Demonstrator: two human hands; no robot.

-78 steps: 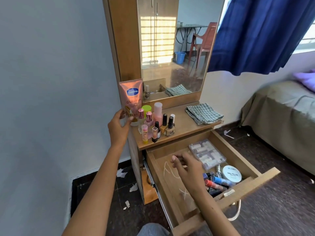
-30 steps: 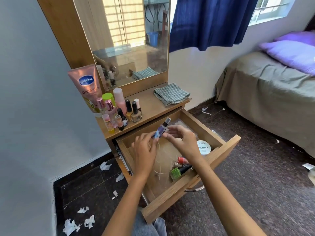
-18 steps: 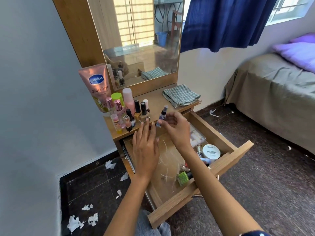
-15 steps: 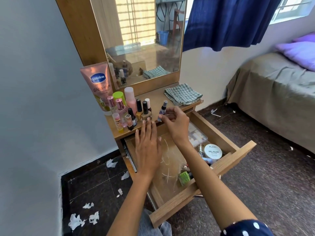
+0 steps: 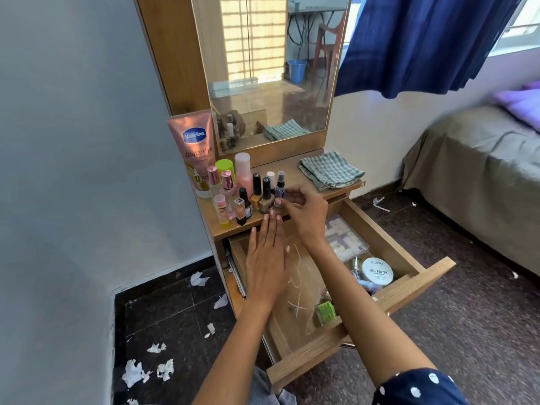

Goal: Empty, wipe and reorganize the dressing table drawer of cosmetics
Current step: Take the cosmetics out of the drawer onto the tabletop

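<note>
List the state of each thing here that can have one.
Drawer: pulled open, some items inside.
Spray bottle: upright on the tabletop, capped.
Right hand: fingers at the spray bottle's base.
Left hand: flat, holding nothing.
Checked cloth: folded.
Lotion tube: standing on its cap.

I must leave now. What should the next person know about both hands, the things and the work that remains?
Left hand: open, flat, above the drawer.
Right hand: at the small spray bottle standing on the tabletop; whether it grips it is not clear.
Done: many bottles stand on the tabletop beside the lotion tube.
Left: the nail polish jar, clear box, green item and other small things are in the drawer. Then wipe with the cloth and reorganize.
</note>
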